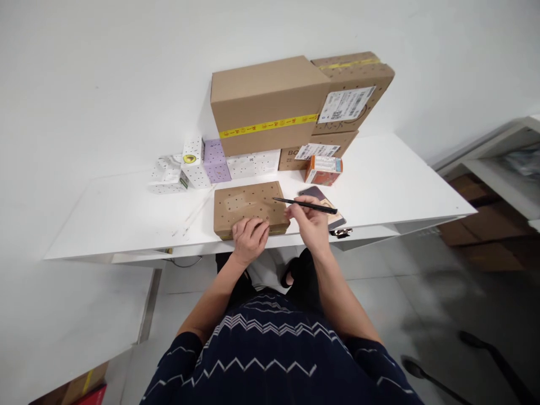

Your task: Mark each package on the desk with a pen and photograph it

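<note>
While the left hand (pixel 250 239) steadies the carton (pixel 248 205), the right hand (pixel 310 222) grips a pen (pixel 314 206).

Storeroom or packing area, I see labelled cartons (pixel 270 107) upper centre, white worktop (pixel 379 180), shelving (pixel 498 174) at right

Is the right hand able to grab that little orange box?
Probably yes: nothing tall stands between the right hand and the orange box, but the black pen in its fingers might get in the way.
</note>
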Demonstrator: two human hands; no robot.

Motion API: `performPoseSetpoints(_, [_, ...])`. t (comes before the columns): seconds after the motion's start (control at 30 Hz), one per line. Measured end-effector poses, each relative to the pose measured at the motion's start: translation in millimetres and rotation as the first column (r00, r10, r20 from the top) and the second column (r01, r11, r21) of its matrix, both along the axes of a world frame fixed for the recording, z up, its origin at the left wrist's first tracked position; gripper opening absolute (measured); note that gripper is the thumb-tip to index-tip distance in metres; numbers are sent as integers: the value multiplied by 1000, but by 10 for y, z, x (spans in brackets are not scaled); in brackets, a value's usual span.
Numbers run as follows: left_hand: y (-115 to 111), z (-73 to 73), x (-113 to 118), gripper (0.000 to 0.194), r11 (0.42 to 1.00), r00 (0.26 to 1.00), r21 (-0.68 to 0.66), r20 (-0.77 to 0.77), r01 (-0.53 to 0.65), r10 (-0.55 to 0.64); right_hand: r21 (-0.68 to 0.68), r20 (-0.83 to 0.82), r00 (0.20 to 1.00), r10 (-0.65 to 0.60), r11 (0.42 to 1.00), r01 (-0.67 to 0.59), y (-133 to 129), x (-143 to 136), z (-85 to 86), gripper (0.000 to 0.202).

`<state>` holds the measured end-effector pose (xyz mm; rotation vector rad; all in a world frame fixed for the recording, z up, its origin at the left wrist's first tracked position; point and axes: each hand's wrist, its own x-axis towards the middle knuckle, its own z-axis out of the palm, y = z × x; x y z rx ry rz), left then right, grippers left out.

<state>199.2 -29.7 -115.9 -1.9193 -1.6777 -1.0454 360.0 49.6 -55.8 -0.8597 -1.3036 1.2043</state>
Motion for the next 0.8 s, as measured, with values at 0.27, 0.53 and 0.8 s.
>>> performPoseSetpoints(0.27, [1,-50,24,18,1000,999,-14,48,-17,17,25,188,982,-33,999,29,18,-179,-173,26])
performPoseSetpoints(0.53, [12,-73,16,18,1000,999,17,39,-7,6,154,432,898,-88,988,22,4,-155,-119,33])
performPoseSetpoints(0.8, [11,-42,26,19,998,999,63,-33,-25,27,196,565,820,-94,980,-22,34,-170,-89,30])
